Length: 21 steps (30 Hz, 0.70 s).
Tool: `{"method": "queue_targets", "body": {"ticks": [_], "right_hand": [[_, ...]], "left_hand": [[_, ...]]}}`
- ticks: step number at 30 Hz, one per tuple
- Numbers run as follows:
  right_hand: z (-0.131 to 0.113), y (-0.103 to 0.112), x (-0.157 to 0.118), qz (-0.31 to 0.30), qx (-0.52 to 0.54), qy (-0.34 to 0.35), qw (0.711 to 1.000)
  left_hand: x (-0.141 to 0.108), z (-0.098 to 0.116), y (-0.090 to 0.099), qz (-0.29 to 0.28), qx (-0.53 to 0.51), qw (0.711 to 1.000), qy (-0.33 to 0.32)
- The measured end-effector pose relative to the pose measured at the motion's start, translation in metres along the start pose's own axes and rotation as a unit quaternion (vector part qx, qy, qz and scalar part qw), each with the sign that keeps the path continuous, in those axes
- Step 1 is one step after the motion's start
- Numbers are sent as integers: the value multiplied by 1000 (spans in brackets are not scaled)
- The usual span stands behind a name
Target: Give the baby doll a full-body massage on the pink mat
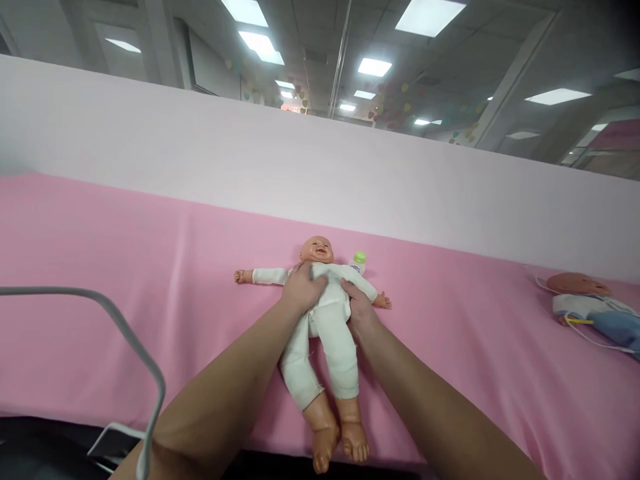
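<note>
A baby doll (334, 333) in a white cloth suit lies on its back on the pink sheet, head toward the wall and bare feet toward me. Its arms stretch out to both sides. My left hand (303, 288) grips the upper torso by the shoulder, with the thumb laid across the chest. Lower down, my right hand (361, 308) holds the other side of the torso, thumb on the front and the other fingers mostly hidden. Beside the doll's shoulder is a small bottle (359, 263) with a green cap, partly behind the doll's sleeve.
Pink sheeting (125, 267) covers the long surface up to a low white wall (250, 160) with glass above. At the far right lies a second doll (600, 313) in blue and white with thin tubing. A grey curved rail (125, 327) stands at the left front.
</note>
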State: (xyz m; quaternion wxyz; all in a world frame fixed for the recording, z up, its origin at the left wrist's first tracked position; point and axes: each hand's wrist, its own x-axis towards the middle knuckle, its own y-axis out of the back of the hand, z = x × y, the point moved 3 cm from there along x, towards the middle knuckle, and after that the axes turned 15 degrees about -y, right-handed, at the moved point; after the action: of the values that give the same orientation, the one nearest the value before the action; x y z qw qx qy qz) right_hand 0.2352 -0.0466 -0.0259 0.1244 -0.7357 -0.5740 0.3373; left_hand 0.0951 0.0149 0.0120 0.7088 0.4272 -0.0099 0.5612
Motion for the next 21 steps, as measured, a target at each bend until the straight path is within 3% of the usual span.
{"method": "queue_targets", "body": {"ticks": [5,12,21], "right_hand": [[-6,-11,-7,-25,-8,84,996],[-24,-14,-25,-33,-128,149,980],[-50,-22,-42,-15,-235,183,955]], "left_hand": [[1,-1,-1,-9,-9,1000,19],[-4,10,1,-2,-47,999,-1],[-8,17,1,-6,-229,970,78]]}}
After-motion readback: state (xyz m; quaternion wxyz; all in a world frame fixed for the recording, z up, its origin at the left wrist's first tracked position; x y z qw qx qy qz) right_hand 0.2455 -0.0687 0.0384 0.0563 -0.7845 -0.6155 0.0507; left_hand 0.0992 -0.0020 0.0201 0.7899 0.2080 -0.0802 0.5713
